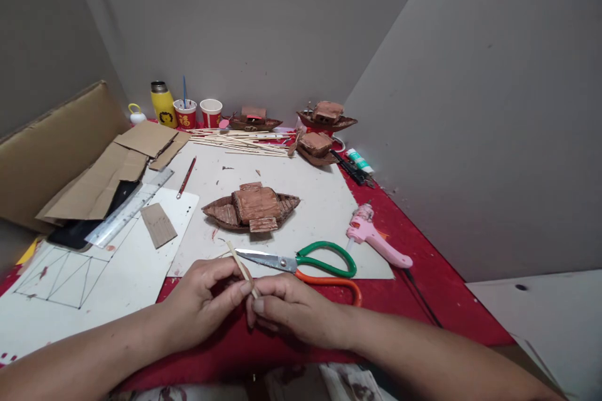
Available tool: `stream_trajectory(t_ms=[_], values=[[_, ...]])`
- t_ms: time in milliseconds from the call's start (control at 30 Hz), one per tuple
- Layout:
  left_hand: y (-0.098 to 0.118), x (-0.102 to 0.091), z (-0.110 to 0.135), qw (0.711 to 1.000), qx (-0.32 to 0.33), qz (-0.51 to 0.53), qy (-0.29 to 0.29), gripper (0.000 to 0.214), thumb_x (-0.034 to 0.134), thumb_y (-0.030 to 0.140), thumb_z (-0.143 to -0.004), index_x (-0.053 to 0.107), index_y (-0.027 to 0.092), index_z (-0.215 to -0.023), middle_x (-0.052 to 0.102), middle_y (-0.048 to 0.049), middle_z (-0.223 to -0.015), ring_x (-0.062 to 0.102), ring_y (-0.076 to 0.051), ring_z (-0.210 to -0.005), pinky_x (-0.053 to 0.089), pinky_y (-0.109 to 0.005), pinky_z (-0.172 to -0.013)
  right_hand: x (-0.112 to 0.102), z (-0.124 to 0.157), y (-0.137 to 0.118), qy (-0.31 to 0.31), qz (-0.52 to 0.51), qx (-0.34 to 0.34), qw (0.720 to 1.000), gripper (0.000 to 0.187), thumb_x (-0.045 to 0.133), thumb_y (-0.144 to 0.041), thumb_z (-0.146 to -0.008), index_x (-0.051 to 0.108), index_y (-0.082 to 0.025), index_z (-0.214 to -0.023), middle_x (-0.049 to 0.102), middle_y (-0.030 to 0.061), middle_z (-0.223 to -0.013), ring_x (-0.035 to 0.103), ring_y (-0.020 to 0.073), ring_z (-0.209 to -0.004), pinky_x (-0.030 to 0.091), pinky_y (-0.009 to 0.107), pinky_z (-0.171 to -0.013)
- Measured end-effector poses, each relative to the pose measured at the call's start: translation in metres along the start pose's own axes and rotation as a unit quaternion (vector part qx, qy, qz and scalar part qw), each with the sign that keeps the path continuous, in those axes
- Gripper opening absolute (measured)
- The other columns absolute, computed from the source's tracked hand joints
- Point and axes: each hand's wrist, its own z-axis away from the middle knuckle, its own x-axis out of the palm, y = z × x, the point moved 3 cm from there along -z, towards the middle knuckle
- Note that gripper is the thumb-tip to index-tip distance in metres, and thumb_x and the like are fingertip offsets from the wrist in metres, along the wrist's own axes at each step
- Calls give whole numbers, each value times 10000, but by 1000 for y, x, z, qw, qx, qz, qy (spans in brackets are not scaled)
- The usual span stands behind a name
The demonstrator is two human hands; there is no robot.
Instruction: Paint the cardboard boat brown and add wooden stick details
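My left hand [207, 301] and my right hand [286, 307] meet at the near edge of the red table [446, 301], both pinched on a thin wooden stick [239, 263] that slants up and to the left. Just beyond my fingers lie scissors [305, 263] with one green and one orange handle, blades pointing left. Farther out, a brown cardboard boat model [251, 208] rests on a white sheet [310, 200].
A pink glue gun [374, 235] lies right of the scissors. At left are a metal ruler [126, 210], cardboard pieces [113, 169] and a drawn sheet [61, 276]. At the back stand a yellow bottle [162, 104], two paper cups, a bundle of sticks [239, 141] and more boat models [324, 116].
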Motion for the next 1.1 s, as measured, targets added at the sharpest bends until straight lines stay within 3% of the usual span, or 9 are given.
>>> stream_trajectory(t_ms=[333, 433, 600, 700, 900, 1100], values=[[7, -1, 0, 999, 41, -7, 10, 186, 518, 105, -931, 605, 162, -777, 667, 31, -626, 592, -71, -584, 457, -152, -619, -1, 3, -3, 16, 48, -46, 998, 172, 539, -224, -872, 675, -130, -829, 459, -51, -609, 364, 75, -532, 290, 212, -506], [8, -1, 1, 999, 41, -6, 21, 190, 520, 106, -926, 606, 160, -765, 661, 25, -618, 594, -73, -571, 468, -151, -606, -1, 2, -1, 14, 38, -47, 998, 234, 556, -312, -905, 683, -121, -858, 450, -53, -599, 357, 76, -522, 276, 216, -494], [10, 0, 1, 997, 60, -8, 37, 167, 542, 104, -908, 633, 154, -777, 688, -1, -647, 632, -90, -606, 495, -162, -623, -3, 1, 5, 14, 20, -35, 999, 541, 506, -604, -920, 681, -98, -840, 425, -55, -558, 361, 75, -502, 265, 214, -468], [10, 0, 1, 998, 59, -6, 36, 150, 536, 113, -912, 631, 156, -804, 690, 2, -630, 627, -92, -578, 494, -169, -601, -2, 2, 4, 11, 35, -33, 999, 548, 505, -613, -921, 679, -99, -843, 440, -51, -573, 380, 75, -521, 282, 210, -483], [6, 1, 0, 1000, -14, 25, 4, 201, 476, 186, -964, 597, 161, -806, 655, 15, -603, 590, -91, -549, 476, -183, -584, -1, 5, -2, -1, 75, -49, 996, 508, 461, -572, -960, 681, -114, -943, 481, -26, -652, 445, 96, -600, 361, 226, -567], [2, -3, 4, 1000, -10, 18, 19, 347, 384, 224, -1012, 569, 164, -724, 603, 20, -613, 537, -78, -558, 433, -175, -576, -1, 5, -2, -28, 86, -50, 995, 466, 458, -536, -975, 669, -135, -1081, 503, -27, -679, 420, 83, -567, 352, 208, -529]])
